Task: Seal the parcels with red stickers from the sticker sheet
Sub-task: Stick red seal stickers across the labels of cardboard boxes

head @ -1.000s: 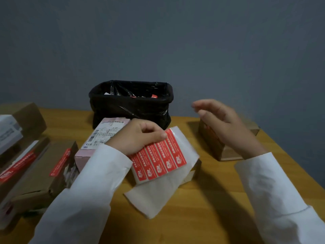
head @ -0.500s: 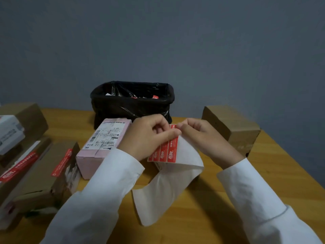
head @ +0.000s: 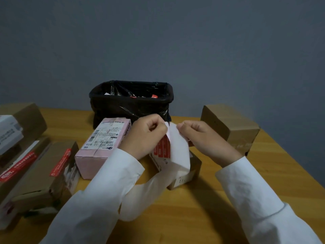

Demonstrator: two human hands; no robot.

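Two hands raised over the wooden table (head: 228, 199), left hand (head: 146, 136) pinching the sticker sheet (head: 177, 152) top edge, right hand (head: 205, 138) pinching the same edge beside it, red stickers (head: 162, 148) facing left, small parcel (head: 193, 166) directly beneath, pink parcel (head: 103, 147) just left, black bin (head: 131, 103) behind

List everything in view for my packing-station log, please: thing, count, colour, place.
sticker sheet: one, white backing, held above the table centre
red stickers: a few, red, on the sheet
pink parcel: one, pink, left of centre
brown box: one, brown, far right
small box: one, brown, under the sheet
stacked parcels: several, brown, red strips, left edge
bin: one, black liner, behind
table: one, wooden
left hand: pinches the sheet
right hand: pinches the sheet's top edge
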